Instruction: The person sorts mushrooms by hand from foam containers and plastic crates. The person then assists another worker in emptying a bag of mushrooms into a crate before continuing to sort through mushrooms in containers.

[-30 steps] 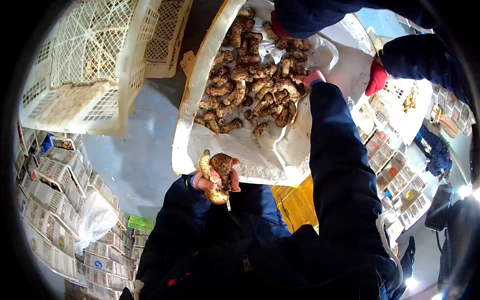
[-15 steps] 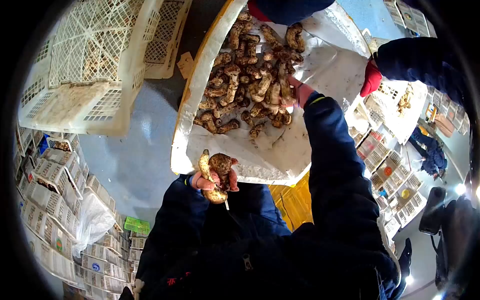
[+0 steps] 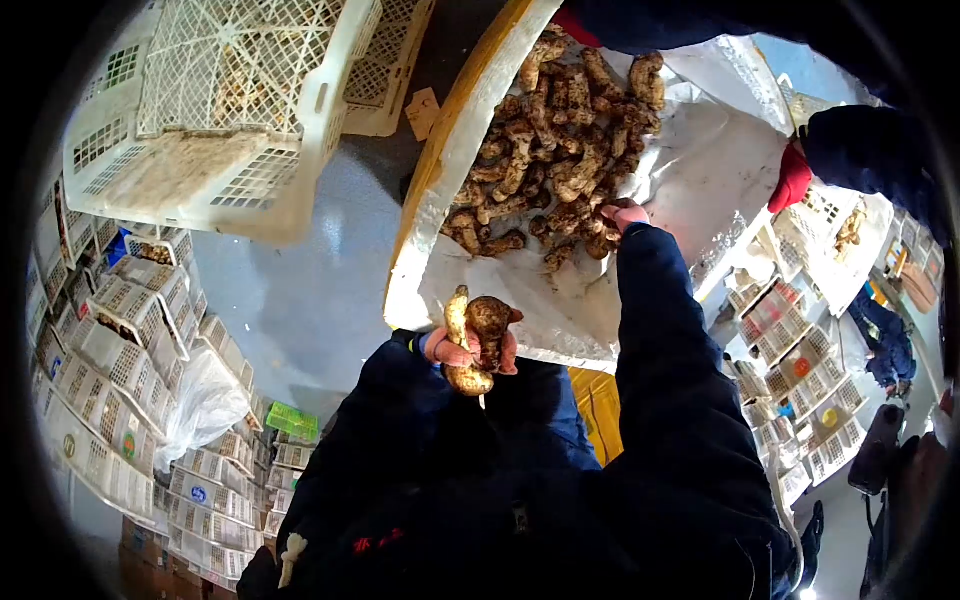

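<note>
Several brown, dirt-speckled mushrooms [image 3: 575, 130] lie heaped in a white paper-lined foam box [image 3: 420, 235]. My left hand [image 3: 440, 348], below the box's near edge, is closed around a few mushrooms [image 3: 489, 322], one slim and pale, one with a dark round cap. My right hand [image 3: 624, 215] is at the lower right side of the heap, its fingers pressed together at a mushroom's end; what exactly they grip is partly hidden.
Another person's red-gloved hand [image 3: 792, 178] rests at the box's right edge, with a dark sleeve above. An empty-looking plastic crate [image 3: 290, 190] stands upper left. Stacked crates [image 3: 130, 370] line the left; more crates [image 3: 800, 365] and a distant person [image 3: 885, 340] are at right.
The view has shifted, so the box and crates sit further right. My right hand has moved down along the heap's right side. My left hand keeps its mushrooms.
</note>
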Action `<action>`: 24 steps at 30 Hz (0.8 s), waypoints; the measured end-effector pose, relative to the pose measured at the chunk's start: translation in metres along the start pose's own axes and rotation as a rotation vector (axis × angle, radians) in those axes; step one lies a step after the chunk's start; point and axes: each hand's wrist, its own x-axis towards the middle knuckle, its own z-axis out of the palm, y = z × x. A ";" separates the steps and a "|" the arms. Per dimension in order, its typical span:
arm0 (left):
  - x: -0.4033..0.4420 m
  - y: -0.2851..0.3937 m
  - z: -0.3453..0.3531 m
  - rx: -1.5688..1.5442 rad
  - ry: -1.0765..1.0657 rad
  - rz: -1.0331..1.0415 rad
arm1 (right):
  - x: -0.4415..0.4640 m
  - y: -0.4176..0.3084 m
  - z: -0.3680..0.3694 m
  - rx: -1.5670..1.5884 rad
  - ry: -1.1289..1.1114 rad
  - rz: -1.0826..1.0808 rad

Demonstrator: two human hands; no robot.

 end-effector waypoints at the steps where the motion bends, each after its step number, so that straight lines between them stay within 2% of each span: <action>1: -0.001 0.002 0.001 0.023 0.029 -0.038 | -0.028 -0.017 0.001 -0.298 0.086 -0.089; 4: -0.007 -0.001 0.005 -0.039 0.139 -0.122 | -0.039 -0.025 -0.001 -0.554 0.063 -0.075; 8: -0.019 0.001 0.019 0.028 0.104 -0.283 | -0.101 -0.105 -0.037 -0.428 0.053 -0.014; 10: -0.030 -0.006 0.022 0.072 0.026 -0.267 | -0.086 -0.087 -0.059 0.226 -0.021 -0.092; 11: -0.032 -0.002 0.032 0.045 0.043 -0.267 | -0.099 -0.101 -0.063 0.535 -0.073 -0.115; 14: -0.037 -0.012 0.037 0.021 0.028 -0.102 | -0.132 -0.113 -0.055 0.875 0.138 -0.118; 15: -0.037 -0.010 0.038 0.072 0.068 -0.103 | -0.128 -0.097 -0.039 0.888 0.050 -0.146; 17: -0.027 -0.007 0.050 0.048 0.229 -0.039 | -0.109 -0.049 0.024 0.750 -0.326 -0.256; 18: -0.023 -0.007 0.053 0.037 0.311 -0.009 | -0.111 -0.038 0.065 0.724 -0.452 -0.199; 20: -0.019 -0.008 0.050 0.006 0.358 0.021 | -0.126 -0.061 0.125 0.848 -0.504 0.227; 22: -0.020 -0.017 0.043 0.015 0.361 0.043 | -0.121 -0.097 0.171 0.682 -0.293 0.264; 23: -0.020 -0.015 0.044 0.027 0.383 0.042 | -0.103 -0.098 0.182 0.813 -0.275 0.351; 24: -0.020 -0.014 0.047 0.036 0.408 0.041 | -0.093 -0.091 0.190 0.780 -0.264 0.322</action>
